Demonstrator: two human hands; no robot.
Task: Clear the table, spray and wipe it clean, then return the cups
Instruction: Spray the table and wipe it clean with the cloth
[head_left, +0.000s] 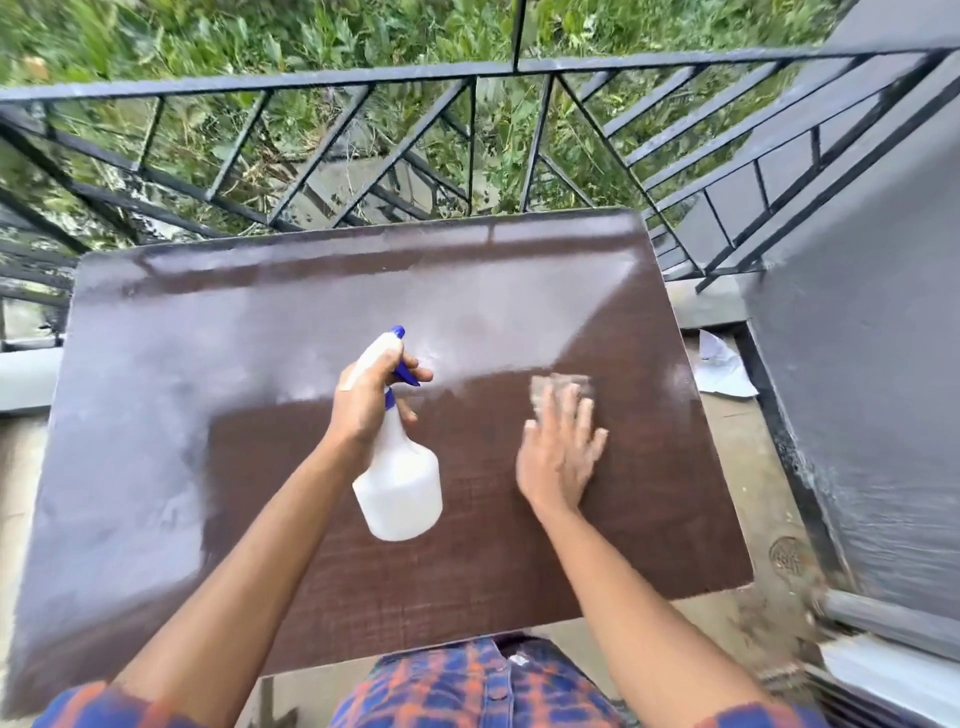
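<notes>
A dark brown table (182, 389) fills the middle of the head view, its top bare and shiny with sky glare. My left hand (371, 397) grips the neck of a white spray bottle (400, 483) with a blue trigger and nozzle, held above the table's centre, index finger on the trigger. To its right my right hand (563, 452) lies flat, fingers spread, pressing a pale cloth (558, 387) onto the tabletop; the hand and cloth are motion-blurred. No cups are in view.
A black metal railing (467, 78) runs behind the table, with green plants beyond it. A grey wall (857, 389) stands at the right. Crumpled white paper (722, 366) lies on the floor between table and wall, and a round floor drain (787, 558) sits nearer.
</notes>
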